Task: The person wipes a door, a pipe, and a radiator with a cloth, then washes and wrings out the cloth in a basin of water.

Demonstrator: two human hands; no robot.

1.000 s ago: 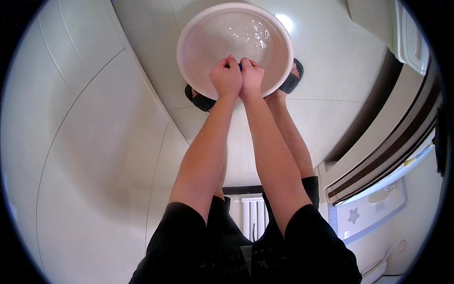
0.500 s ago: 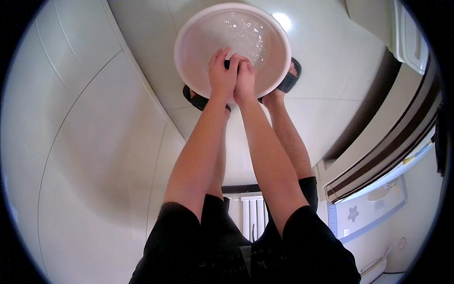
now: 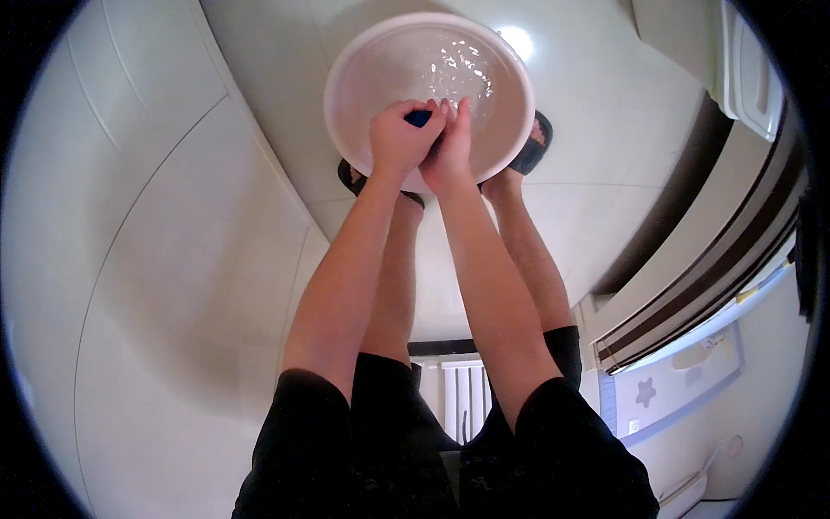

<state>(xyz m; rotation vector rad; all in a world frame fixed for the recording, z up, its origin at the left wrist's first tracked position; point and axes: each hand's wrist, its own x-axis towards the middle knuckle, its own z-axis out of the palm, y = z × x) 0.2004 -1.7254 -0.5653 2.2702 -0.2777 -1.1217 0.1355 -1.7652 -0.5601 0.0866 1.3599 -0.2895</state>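
Both hands hang over a pale pink basin (image 3: 346, 52) with water in it. My left hand (image 3: 399, 143) is closed round a small dark blue cloth (image 3: 418, 118), which shows in the ring of thumb and forefinger. My right hand (image 3: 451, 156) presses against the left from the side. Its palm is on the dark bundle between the hands, and some fingertips stretch toward the water. Most of the bundle is hidden, so its exact kind cannot be made out.
The basin stands on light floor tiles (image 3: 579, 138) between my feet in black slippers (image 3: 533, 145). A pale panel (image 3: 173, 259) rises at left. At right are a white plastic container (image 3: 750, 78) and a brown-striped edge (image 3: 683, 303).
My left hand has turned and shifted slightly left, exposing more of the dark blue cloth. The right fingers have straightened. The basin sits slightly lower in view.
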